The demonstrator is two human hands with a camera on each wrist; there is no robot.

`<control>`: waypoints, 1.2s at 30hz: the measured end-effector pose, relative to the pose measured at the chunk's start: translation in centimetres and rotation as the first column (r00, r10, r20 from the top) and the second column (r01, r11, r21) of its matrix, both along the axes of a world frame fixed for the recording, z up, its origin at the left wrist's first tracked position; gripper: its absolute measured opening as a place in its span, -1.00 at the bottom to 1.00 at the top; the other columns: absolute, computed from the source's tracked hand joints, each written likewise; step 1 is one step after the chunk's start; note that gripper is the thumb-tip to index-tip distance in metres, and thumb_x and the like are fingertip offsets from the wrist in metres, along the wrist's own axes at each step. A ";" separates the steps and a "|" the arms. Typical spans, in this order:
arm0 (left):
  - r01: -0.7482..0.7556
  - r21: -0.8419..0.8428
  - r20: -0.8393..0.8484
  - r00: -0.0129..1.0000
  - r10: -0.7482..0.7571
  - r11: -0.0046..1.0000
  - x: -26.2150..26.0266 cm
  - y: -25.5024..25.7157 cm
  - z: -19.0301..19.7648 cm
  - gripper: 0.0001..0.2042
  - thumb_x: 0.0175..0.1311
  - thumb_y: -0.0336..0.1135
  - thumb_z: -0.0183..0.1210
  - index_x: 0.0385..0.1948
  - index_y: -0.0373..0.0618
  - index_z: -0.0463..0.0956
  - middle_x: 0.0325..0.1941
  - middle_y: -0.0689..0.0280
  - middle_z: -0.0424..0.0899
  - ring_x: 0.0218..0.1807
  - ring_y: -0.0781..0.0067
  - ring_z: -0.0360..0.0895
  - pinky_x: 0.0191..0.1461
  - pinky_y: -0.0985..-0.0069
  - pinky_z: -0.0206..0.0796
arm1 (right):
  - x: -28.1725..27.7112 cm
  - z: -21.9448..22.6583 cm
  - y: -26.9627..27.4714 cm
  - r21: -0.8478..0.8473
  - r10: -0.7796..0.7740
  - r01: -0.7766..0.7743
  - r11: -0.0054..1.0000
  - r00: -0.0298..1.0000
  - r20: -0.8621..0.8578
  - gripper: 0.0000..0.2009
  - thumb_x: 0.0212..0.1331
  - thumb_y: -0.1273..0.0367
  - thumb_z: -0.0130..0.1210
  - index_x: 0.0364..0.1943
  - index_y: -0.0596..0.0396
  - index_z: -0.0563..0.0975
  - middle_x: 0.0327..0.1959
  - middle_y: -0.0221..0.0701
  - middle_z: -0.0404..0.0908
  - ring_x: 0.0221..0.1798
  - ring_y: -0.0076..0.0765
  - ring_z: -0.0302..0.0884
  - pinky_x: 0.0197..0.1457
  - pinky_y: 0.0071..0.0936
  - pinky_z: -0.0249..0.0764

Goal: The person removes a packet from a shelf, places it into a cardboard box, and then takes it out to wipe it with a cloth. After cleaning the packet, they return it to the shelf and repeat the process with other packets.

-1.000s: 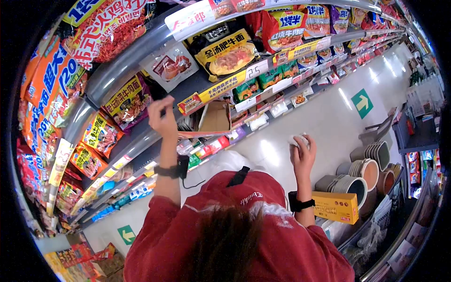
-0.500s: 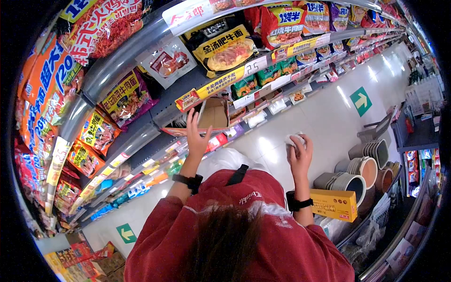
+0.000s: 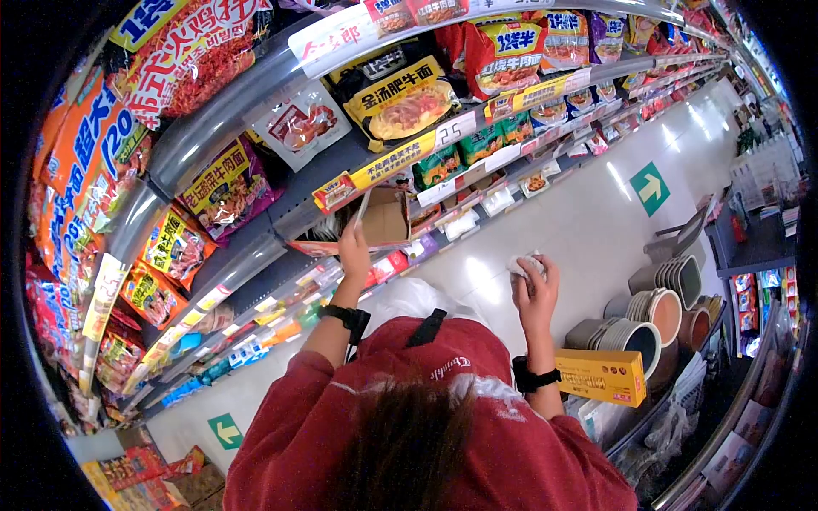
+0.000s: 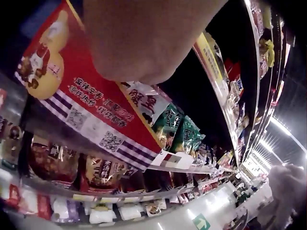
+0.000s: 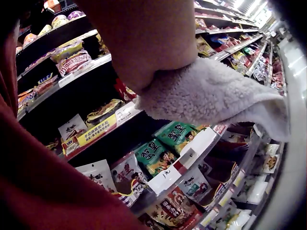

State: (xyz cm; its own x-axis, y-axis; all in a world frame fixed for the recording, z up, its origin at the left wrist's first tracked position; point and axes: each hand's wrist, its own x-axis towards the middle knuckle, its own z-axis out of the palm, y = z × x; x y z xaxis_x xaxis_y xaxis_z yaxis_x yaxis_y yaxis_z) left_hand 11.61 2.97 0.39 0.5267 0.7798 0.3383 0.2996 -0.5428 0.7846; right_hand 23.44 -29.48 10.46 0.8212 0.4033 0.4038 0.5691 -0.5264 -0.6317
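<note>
My left hand [image 3: 353, 257] grips the near side of an open cardboard display box [image 3: 394, 223] on a lower shelf. In the left wrist view the box's red printed panel [image 4: 79, 79], with a cartoon figure and a checked strip, tilts beside that hand, whose fingertips are hidden. Out over the aisle, my right hand [image 3: 538, 294] holds a crumpled white cloth [image 3: 520, 266]. The right wrist view shows this fluffy cloth [image 5: 206, 93] bunched under the fingers, one end trailing off to the right. Green snack packets [image 5: 156, 155] lie on the shelf behind it.
Curved shelf edges carry price strips [image 3: 396, 162]. Noodle packs [image 3: 405, 98] and a white pouch [image 3: 304, 128] sit above the box. To the right are stacked pots [image 3: 635, 341] and a yellow box [image 3: 601, 376] beside the right forearm. Pale floor [image 3: 588, 200] runs along the shelves.
My left hand has come down and right from the upper shelf edge to the display box and taken hold of its side. My right hand has shifted slightly left, still with the cloth.
</note>
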 end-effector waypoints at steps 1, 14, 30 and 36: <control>0.000 0.000 0.000 1.000 0.000 1.000 -0.2 0.2 -0.6 -0.68 0.23 -0.28 -0.10 -0.14 -0.38 0.35 -0.31 -0.04 0.51 -0.19 0.19 0.47 -0.10 0.48 0.22 | -0.1 0.0 0.0 0.009 -0.001 0.001 1.000 1.000 -0.002 -0.70 -0.21 0.55 0.09 -0.27 0.01 0.52 -0.12 -0.22 0.37 -0.08 -0.08 0.33 -0.05 -0.32 0.30; 0.138 0.065 -0.083 0.988 -0.133 0.988 0.6 -2.5 3.7 -0.73 0.18 -0.27 -0.02 -0.34 -0.37 0.46 -0.45 -0.01 0.54 -0.43 0.19 0.49 -0.32 0.41 0.26 | 0.1 0.6 0.3 0.059 0.014 -0.014 0.998 1.000 -0.002 -0.70 -0.21 0.55 0.08 -0.26 0.01 0.52 -0.12 -0.21 0.37 -0.06 -0.09 0.34 -0.06 -0.32 0.32; 0.375 -0.569 0.232 0.927 -0.295 0.731 5.9 -8.7 12.2 -0.76 0.18 -0.32 -0.02 -0.23 -0.31 0.42 -0.31 0.23 0.57 -0.31 0.54 0.48 -0.19 0.58 0.30 | 0.4 8.0 10.5 0.356 0.242 -0.273 0.894 0.962 0.130 -0.53 -0.23 0.41 0.12 -0.07 0.04 0.38 -0.03 -0.13 0.22 0.06 -0.05 0.19 0.11 -0.26 0.15; 0.469 0.200 0.109 0.862 -0.495 0.860 6.9 -9.2 11.3 -0.74 0.07 -0.46 -0.03 -0.16 -0.26 0.35 -0.26 0.26 0.52 -0.24 0.53 0.46 -0.16 0.57 0.29 | -0.2 7.5 13.0 0.205 0.408 -0.432 0.878 0.900 0.151 -0.53 -0.23 0.48 -0.01 -0.05 -0.06 0.40 -0.01 -0.11 0.24 -0.01 0.03 0.22 0.07 -0.25 0.19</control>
